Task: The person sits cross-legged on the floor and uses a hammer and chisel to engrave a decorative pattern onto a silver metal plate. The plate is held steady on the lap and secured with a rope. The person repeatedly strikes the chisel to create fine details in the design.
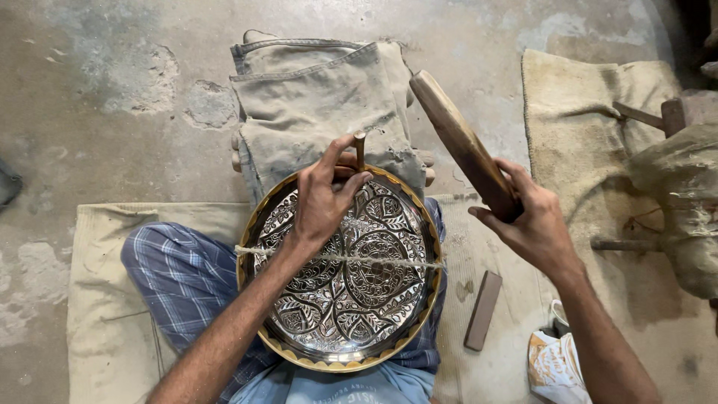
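Lap: blue checked cloth [176, 273] over the seated person's legs; pale mat [97, 314] beneath on the floor.
Plate: round engraved metal plate [351, 288] with a gold scalloped rim, propped on the lap and leaning toward a folded denim pad [314, 97]; a twine strand [389, 262] crosses its face left to right.
Left hand: left hand [321, 202] closed around a slim chisel [360, 150], upright, tip set on the plate's far rim area; exact contact point hidden by the fingers.
Right hand: right hand [527, 221] gripping a wooden mallet [460, 142], long axis slanting up and left, its head just beside and above the chisel top, apart from it.
Nearer hand: the left is on the plate; the right is off to its right side.
Beside: dark flat bar [483, 310] on the mat; printed packet [553, 366], partly cut off.
Far: burlap mat [583, 127], wooden block and wrapped bundle [684, 202] at the right edge, hard to identify.
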